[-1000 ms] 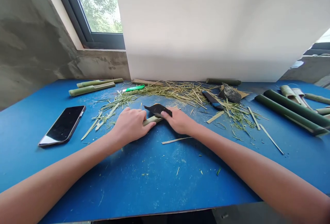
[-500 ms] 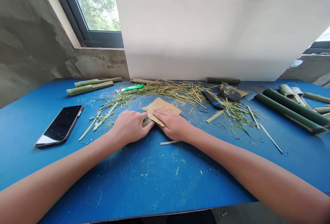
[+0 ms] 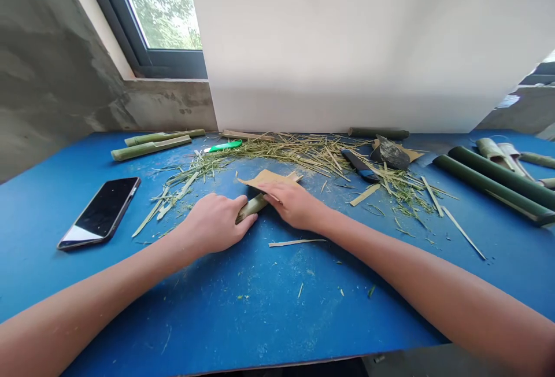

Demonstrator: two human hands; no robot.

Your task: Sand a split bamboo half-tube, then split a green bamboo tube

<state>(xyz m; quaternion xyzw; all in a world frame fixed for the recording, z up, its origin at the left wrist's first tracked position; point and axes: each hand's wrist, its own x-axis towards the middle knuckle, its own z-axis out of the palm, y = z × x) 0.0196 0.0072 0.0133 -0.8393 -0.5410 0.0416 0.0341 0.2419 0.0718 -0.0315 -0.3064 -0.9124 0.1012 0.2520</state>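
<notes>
- While the table (image 3: 277, 307) and its shavings (image 3: 303, 154) lie unchanged, both hands work mid-table.
- Drawn slightly nearer, the left hand (image 3: 214, 224) is closed round the stick (image 3: 251, 207).
- Fingers nearly straight, the right hand (image 3: 295, 204) grips the sandpaper (image 3: 266, 178) against the stick.
- That sandpaper now curls up, no longer flat.
- More of the stick shows between the hands.

Matt bamboo stick (image 3: 252, 207), rough tan sandpaper (image 3: 267, 178), glossy phone (image 3: 100, 213).
</notes>
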